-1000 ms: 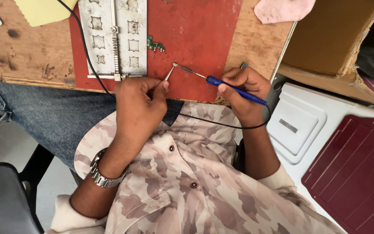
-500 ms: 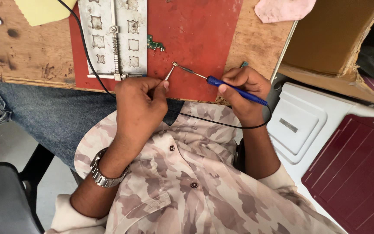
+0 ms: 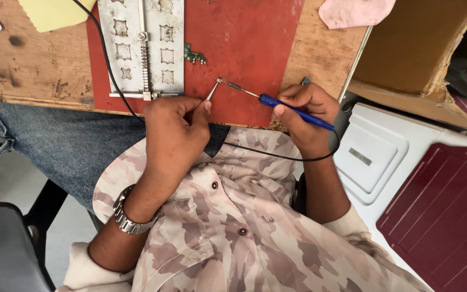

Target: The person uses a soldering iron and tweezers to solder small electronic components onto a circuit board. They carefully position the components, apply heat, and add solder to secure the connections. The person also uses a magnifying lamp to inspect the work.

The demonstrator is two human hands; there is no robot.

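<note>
Right hand [image 3: 308, 111] is clamped pen-style on a blue-handled soldering iron [image 3: 293, 111], tip aimed up-left over the red mat [image 3: 255, 43]. Left hand [image 3: 177, 135] is pinched shut on tweezers [image 3: 211, 92] — their points meet the iron's tip at one spot on the mat; whatever sits at that spot is too small to tell. Black cord [image 3: 268, 156] runs from the iron's back end across the lap and under the left hand, then up along the mat's left side.

Outward from there:
- small green circuit board [image 3: 193, 55] just up-left of the tips, lying on the mat
- grey metal jig [image 3: 141, 46] with square cut-outs and a centre rail, beside the board, covering the mat's left part
- yellow pad [image 3: 55, 11] at top left on the wooden bench [image 3: 28, 65]
- pink cloth [image 3: 355, 12] at top right of the bench
- open brown cardboard box [image 3: 412, 48] right of the bench
- white plastic case [image 3: 377, 157] below it, dark red ribbed lid [image 3: 449, 221] further right

Metal watch [image 3: 128, 219] on the left wrist — camo shirt [image 3: 233, 232], jeans under the bench edge.
</note>
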